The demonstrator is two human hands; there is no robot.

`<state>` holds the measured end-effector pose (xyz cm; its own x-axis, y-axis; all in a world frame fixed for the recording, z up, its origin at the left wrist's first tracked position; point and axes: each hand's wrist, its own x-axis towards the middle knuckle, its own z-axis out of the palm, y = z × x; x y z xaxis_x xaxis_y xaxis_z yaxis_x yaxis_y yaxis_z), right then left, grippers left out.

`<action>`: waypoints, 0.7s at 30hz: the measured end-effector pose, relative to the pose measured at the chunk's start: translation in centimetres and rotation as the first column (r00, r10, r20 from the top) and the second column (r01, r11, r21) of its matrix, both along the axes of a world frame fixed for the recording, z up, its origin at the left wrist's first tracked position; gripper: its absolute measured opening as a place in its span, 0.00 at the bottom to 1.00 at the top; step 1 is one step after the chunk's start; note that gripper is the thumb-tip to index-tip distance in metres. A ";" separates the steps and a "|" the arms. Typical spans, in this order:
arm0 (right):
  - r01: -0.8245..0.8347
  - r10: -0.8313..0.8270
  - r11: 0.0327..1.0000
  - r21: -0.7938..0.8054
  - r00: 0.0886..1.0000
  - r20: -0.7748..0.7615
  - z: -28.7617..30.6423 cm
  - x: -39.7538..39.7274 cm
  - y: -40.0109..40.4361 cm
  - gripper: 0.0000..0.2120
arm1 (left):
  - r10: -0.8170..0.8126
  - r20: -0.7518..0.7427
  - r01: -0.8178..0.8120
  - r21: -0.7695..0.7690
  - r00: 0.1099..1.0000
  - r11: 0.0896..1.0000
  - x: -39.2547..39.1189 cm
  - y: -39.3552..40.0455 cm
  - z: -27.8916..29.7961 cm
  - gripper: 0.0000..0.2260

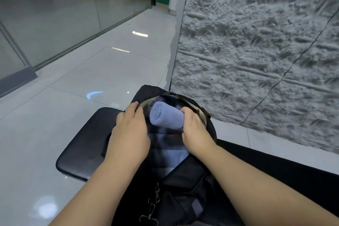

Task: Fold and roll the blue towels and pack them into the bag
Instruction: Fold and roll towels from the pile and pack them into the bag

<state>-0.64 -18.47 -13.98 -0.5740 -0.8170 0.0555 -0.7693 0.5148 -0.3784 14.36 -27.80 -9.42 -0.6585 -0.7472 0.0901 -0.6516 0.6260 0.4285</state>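
There is one view only, from a wide-angle camera on the person's head, looking forward and steeply down, so both forearms enter from the bottom edge and the hands meet just below the centre of the frame. It sits close over the bag (183,180), which fills the lower middle, while the floor (91,79) spreads across the left and a rough grey wall (256,42) fills the upper right. Straight lines bow toward the edges of the frame, and no second view shares the scene.
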 end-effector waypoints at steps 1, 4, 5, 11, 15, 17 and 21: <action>-0.030 0.032 0.999 0.028 0.997 -0.064 -0.5 -0.1 -0.2 0.29 | -0.016 -0.021 0.016 0.008 1.000 1.000 0.0 0.0 0.0 0.29; -0.060 0.078 0.993 0.100 0.978 -0.194 -2.0 -0.2 -1.2 0.29 | -0.101 -0.089 0.102 0.007 0.991 0.995 0.2 0.1 -0.4 0.30; -0.043 0.074 0.990 0.135 0.969 -0.235 -2.5 -0.3 -1.4 0.28 | -0.131 -0.112 0.131 0.000 0.985 0.991 0.4 0.1 -0.7 0.31; 0.016 0.050 0.972 0.233 0.960 -0.277 -3.4 -0.3 -3.8 0.24 | -0.188 -0.185 0.192 0.004 0.965 0.981 0.9 -0.5 -2.1 0.31; 0.040 0.042 0.968 0.247 0.946 -0.321 -3.4 -0.7 -5.1 0.25 | -0.213 -0.220 0.223 0.021 0.952 0.975 1.0 -0.8 -2.1 0.32; 0.044 0.048 0.969 0.241 0.932 -0.361 -3.2 -1.0 -5.7 0.24 | -0.225 -0.232 0.234 0.012 0.946 0.972 1.2 -0.9 -2.3 0.33; 0.058 0.049 0.955 0.292 0.937 -0.345 -3.1 -1.5 -7.1 0.22 | -0.228 -0.249 0.240 0.021 0.941 0.970 1.6 -0.9 -2.4 0.34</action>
